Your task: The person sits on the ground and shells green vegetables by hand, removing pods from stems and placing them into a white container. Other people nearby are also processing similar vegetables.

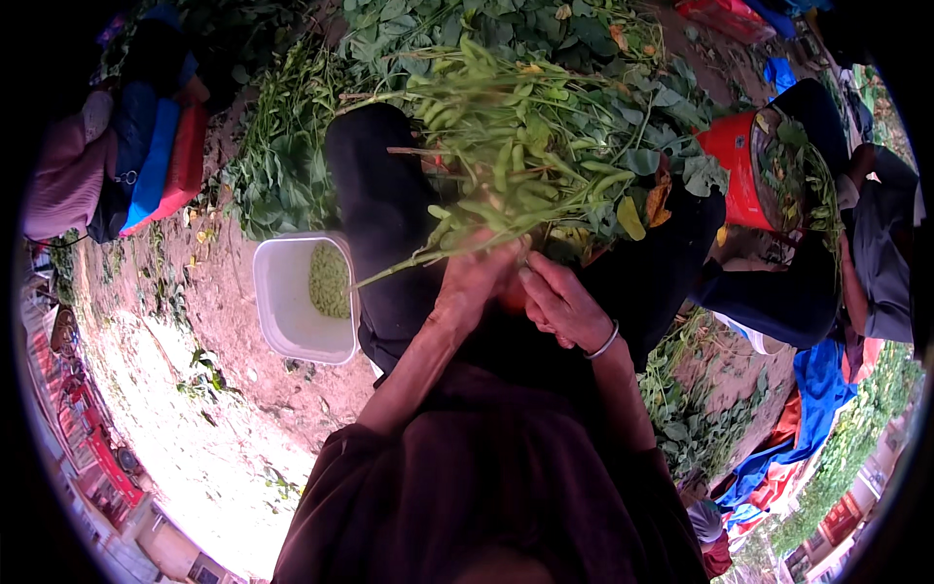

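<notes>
Green soybean plants (pixel 525 160) with plump pods and long stems lie across my lap, partly blurred. My left hand (pixel 481 270) is closed around the lower part of this bunch, its fingers partly hidden by stems and pods. Close beside it, my right hand (pixel 565 299), with a metal bangle at the wrist, has thumb and forefinger pinched together near the left fingertips. Whether a pod sits in that pinch is hidden. To the left of my knee stands a white plastic bucket (pixel 292 306), with green shelled beans (pixel 328 281) in it.
Heaped leafy plants (pixel 292 175) cover the ground ahead. On the right, a red bucket (pixel 733 175) holding leaves stands by another seated person (pixel 773 299). More people sit at the upper left (pixel 73 160). Blue cloth (pixel 817 387) lies at the right. Sunlit bare soil (pixel 197 394) stretches left.
</notes>
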A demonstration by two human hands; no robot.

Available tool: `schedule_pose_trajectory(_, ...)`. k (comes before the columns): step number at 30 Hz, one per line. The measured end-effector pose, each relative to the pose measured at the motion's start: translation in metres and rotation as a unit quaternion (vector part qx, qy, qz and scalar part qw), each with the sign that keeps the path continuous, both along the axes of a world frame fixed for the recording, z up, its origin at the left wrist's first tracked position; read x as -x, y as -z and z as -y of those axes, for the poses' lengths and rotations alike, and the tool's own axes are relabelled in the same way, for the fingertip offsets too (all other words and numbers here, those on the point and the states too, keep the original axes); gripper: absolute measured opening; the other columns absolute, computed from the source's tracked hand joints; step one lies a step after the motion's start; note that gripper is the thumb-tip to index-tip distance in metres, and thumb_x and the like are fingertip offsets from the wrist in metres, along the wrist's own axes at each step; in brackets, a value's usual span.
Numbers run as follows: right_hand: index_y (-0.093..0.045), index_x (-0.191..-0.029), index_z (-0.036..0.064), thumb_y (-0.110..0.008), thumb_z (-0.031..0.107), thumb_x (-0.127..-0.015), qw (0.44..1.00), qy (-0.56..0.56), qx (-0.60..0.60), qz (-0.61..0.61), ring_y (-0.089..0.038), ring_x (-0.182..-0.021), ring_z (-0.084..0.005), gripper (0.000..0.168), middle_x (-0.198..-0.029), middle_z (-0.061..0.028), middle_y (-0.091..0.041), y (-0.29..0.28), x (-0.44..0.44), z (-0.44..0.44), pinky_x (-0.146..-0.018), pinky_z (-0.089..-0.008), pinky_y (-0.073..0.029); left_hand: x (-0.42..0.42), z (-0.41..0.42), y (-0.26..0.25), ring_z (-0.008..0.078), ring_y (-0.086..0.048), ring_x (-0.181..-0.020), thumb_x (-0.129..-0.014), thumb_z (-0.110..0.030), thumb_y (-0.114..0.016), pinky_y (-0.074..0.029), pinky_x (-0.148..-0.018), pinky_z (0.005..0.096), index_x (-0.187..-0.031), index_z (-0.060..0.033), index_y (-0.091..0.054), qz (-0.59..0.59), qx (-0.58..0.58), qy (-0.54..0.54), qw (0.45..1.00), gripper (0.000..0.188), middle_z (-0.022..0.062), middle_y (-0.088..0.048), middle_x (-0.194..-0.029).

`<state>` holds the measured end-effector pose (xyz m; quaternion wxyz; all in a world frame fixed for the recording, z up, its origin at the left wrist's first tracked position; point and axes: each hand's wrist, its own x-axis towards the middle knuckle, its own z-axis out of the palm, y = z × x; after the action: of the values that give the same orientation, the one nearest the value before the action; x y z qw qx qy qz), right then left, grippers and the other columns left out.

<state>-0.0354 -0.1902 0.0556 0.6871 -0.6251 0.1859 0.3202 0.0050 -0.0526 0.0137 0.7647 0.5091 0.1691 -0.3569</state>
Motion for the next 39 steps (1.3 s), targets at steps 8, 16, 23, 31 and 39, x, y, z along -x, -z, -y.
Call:
schedule_pose_trajectory(8,-0.045,-0.089,0.007,-0.040,0.023,-0.093,0.971,-0.001,-0.218,-0.097,-0.029,-0.036,-0.0032,0.017,-0.053,0.0034,-0.037,0.012,-0.009,0.022,-0.029,-0.0173,-0.023,-0.005,-0.008,-0.005,0.0023,-0.038,-0.050,-0.084,-0.016,-0.058,-0.026,-0.041,0.0176,-0.094,-0.0059,-0.058,-0.018,0.061,0.044,0.997,0.015,-0.0046,-0.052,-0.071)
schedule_pose_trajectory(16,-0.048,-0.092,0.004,-0.041,0.022,-0.093,0.997,-0.026,-0.042,-0.060,-0.032,-0.040,-0.0024,0.019,-0.054,0.0029,-0.039,-0.011,-0.013,0.012,-0.031,-0.0166,-0.023,0.002,-0.002,-0.005,0.0016,-0.041,-0.057,-0.085,-0.016,-0.058,-0.032,-0.048,0.0155,-0.096,-0.0082,-0.058,0.061,-0.007,0.087,0.994,0.014,-0.0063,-0.052,-0.073)
schedule_pose_trajectory(23,-0.053,-0.099,0.005,-0.051,0.018,-0.087,0.933,-0.101,0.222,0.263,-0.048,-0.047,-0.0138,0.018,-0.068,-0.0055,-0.052,-0.018,-0.005,0.016,-0.045,-0.0275,-0.041,0.003,-0.012,0.017,0.0059,-0.046,-0.061,-0.084,-0.009,-0.056,-0.037,-0.052,0.0187,-0.096,-0.0048,-0.058,0.136,-0.084,0.195,0.968,0.014,-0.0019,-0.055,-0.077)
schedule_pose_trajectory(31,-0.055,-0.096,0.004,-0.060,0.013,-0.078,0.764,-0.249,0.418,0.425,-0.058,-0.066,-0.0310,0.021,-0.087,-0.0123,-0.056,-0.032,-0.066,-0.019,-0.058,-0.0388,-0.045,0.006,-0.012,0.026,0.0188,-0.053,-0.075,-0.079,-0.006,-0.052,-0.045,-0.066,0.0313,-0.089,-0.0036,-0.055,0.389,-0.125,0.087,0.909,0.010,0.0071,-0.056,-0.082)
schedule_pose_trajectory(39,-0.055,-0.092,0.002,-0.059,0.005,-0.080,0.849,0.025,0.391,0.355,-0.050,-0.054,-0.0149,0.012,-0.075,-0.0066,-0.056,-0.033,-0.032,0.004,-0.050,-0.0253,-0.040,0.025,-0.002,-0.017,0.0047,-0.037,-0.053,-0.094,-0.030,-0.039,-0.030,-0.045,0.0179,-0.096,-0.0070,-0.053,-0.002,0.209,0.203,0.957,0.027,-0.0021,-0.044,-0.066)
